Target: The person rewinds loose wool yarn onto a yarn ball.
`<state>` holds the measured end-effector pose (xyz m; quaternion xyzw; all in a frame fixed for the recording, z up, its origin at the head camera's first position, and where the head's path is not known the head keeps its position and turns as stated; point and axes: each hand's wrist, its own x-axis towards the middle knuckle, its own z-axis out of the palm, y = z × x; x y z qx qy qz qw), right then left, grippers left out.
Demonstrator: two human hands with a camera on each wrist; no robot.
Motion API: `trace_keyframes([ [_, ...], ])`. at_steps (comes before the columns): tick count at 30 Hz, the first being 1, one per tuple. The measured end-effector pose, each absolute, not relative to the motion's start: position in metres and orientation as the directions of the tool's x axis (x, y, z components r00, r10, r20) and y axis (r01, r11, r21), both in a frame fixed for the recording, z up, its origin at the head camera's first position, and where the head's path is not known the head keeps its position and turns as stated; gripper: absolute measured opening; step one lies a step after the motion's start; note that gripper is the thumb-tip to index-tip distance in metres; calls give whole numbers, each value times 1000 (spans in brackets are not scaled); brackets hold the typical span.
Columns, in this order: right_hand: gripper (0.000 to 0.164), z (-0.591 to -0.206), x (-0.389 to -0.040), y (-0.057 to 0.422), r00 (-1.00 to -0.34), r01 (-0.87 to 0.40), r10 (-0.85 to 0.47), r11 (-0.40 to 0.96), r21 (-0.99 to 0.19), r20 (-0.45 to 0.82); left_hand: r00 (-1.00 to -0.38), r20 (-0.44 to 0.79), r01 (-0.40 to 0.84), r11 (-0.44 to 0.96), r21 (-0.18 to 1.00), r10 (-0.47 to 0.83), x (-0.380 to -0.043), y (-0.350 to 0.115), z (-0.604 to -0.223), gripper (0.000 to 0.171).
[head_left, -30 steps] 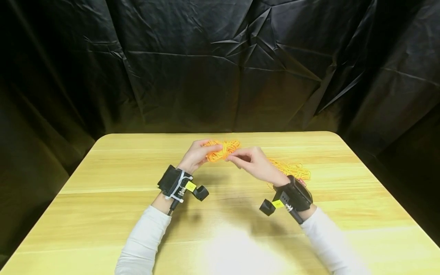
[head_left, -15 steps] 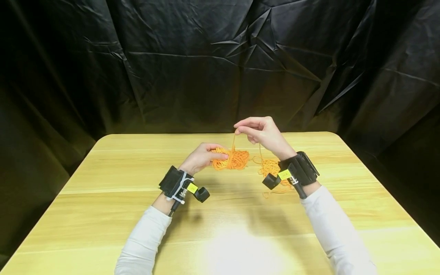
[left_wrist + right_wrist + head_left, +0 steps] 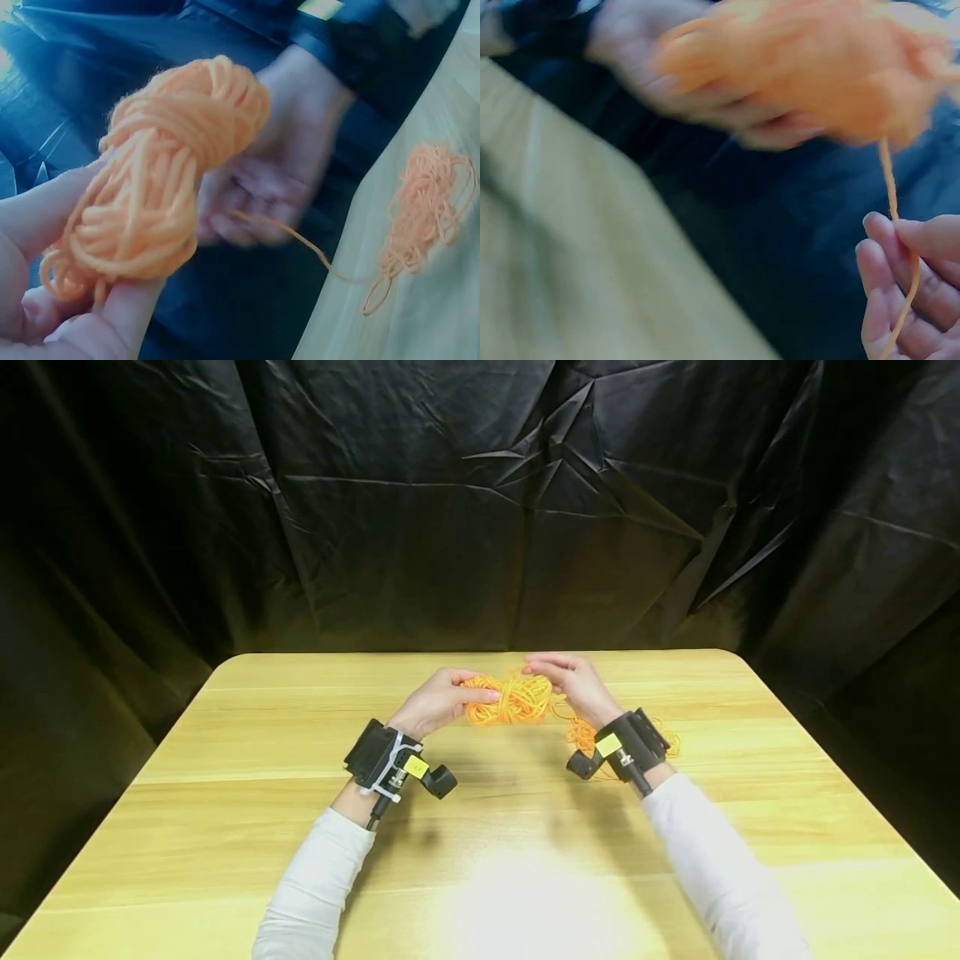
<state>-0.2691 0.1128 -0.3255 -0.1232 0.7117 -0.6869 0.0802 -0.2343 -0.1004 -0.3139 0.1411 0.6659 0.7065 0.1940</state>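
Yarn bundle (image 3: 525, 700): we get only a smear in the right wrist view, cut by the top edge.
Left hand (image 3: 433, 700): we lose part past the left and bottom edges of its own wrist view.
Right hand (image 3: 579, 683): we see it blurred from the left wrist, partly behind the yarn bundle.
Loose yarn (image 3: 429, 206): we find it partly covered in the head view.
Strand (image 3: 889, 184): we lose it at the bottom edge.
Yellow tags (image 3: 609, 745): too small for us to read.

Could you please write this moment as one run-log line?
left hand: grips wound yarn bundle | right hand: pinches yarn strand | loose yarn pile: on table | yarn strand: runs from yarn bundle to right hand
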Motion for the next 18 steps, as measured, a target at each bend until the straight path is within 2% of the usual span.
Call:
trace_keyframes([
  [4, 32, -348, -261, 108, -952, -8, -306, 102, -995, -24, -916, -53, -93, -83, 992, 399, -235, -100, -313, 31],
  [9, 29, -361, -246, 100, -916, -41, -401, 107, -993, -5, -957, -32, -62, -95, 994, 287, -237, -101, -315, 31],
  [14, 28, -361, -228, 95, -894, -164, -442, 178, -970, 70, -988, -16, -30, -87, 996, 155, -239, -102, -319, 31],
  [18, 24, -355, -214, 94, -842, -328, -510, 228, -917, 174, -996, -3, -8, -58, 998, 88, -241, -102, -322, 30],
])
